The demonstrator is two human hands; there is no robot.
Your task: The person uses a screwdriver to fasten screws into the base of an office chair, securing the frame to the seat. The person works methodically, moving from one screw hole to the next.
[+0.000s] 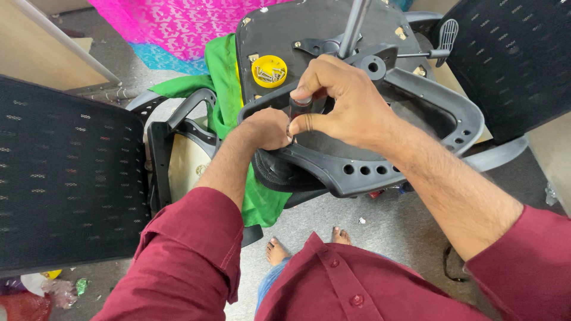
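Our 2 maroon sleeves [190, 255] led to 2 hands: right hand [342, 101] curled around 1 dark screwdriver handle [299, 106], left hand [269, 128] fisted beside it on 1 upturned plastic seat base [380, 169]; 1 round yellow dish [269, 70] held metal screws.

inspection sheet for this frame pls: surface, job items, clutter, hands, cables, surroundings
Surface: grey floor, littered with small scraps.
Job's things: upturned chair seat base; dark screwdriver handle upright on it; yellow cap holding screws.
Clutter: green cloth under the seat; wrappers at lower left.
Grippers: right hand wrapped round the handle; left hand closed at its lower end.
Cables: nothing seen.
Surroundings: black mesh backrest at left, another at right; pink patterned cloth.
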